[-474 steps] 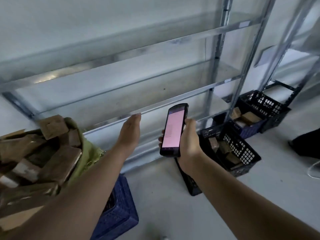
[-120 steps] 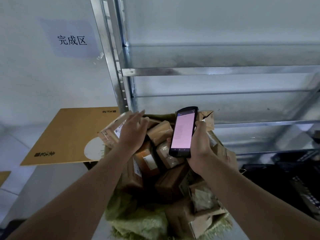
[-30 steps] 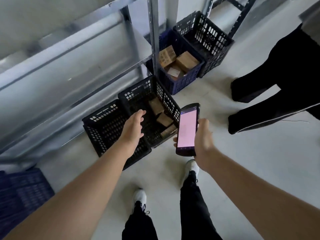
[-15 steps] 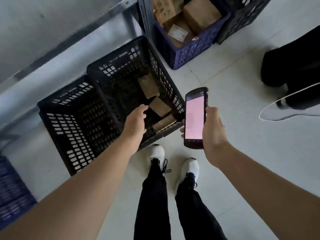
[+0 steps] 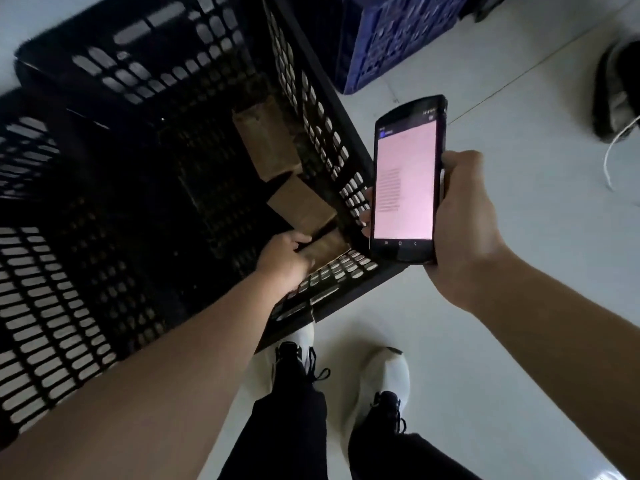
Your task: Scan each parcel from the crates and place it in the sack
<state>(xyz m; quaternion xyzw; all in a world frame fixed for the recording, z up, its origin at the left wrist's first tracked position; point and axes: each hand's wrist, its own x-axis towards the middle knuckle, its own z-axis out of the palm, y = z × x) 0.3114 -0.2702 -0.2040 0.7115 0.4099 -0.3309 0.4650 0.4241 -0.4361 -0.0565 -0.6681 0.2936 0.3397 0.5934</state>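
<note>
Head view, one entry per item.

1. Black perforated plastic crate (image 5: 156, 64), standing on the pale floor (image 5: 519, 323); it fills the frame from ten o'clock to the centre.
2. Contents: three parcels lined along its right wall. The far brown cardboard parcel (image 5: 266, 143) lies at twelve o'clock. The middle brown cardboard parcel (image 5: 301, 206) lies just below it. The nearest brown cardboard parcel (image 5: 329, 247) sits in the crate's near right corner, touching the middle one.
3. Left hand (image 5: 285, 261), reaching down inside the crate over its near wall. Its fingers (image 5: 301, 241) are clamped on the near end of the nearest parcel (thumb on top, the others hidden beneath).
4. Right hand (image 5: 464, 230), at three o'clock, above the floor just outside the crate's corner. Its fingers are wrapped round a black handheld scanner (image 5: 405, 181) held upright, pink screen lit and facing the camera (text too small to read).
5. Second black perforated crate (image 5: 52, 306), at nine o'clock, against the first.
6. Blue plastic crate (image 5: 391, 39), at one o'clock, just beyond the black one; its contents are out of frame.
7. White lace-up shoes (image 5: 384, 375) and black trousers (image 5: 291, 427), at six o'clock, toes at the crate's near wall.
8. Dark shoe (image 5: 616, 91) of another person, at two o'clock, with a white cord (image 5: 613, 157) beside it.
</note>
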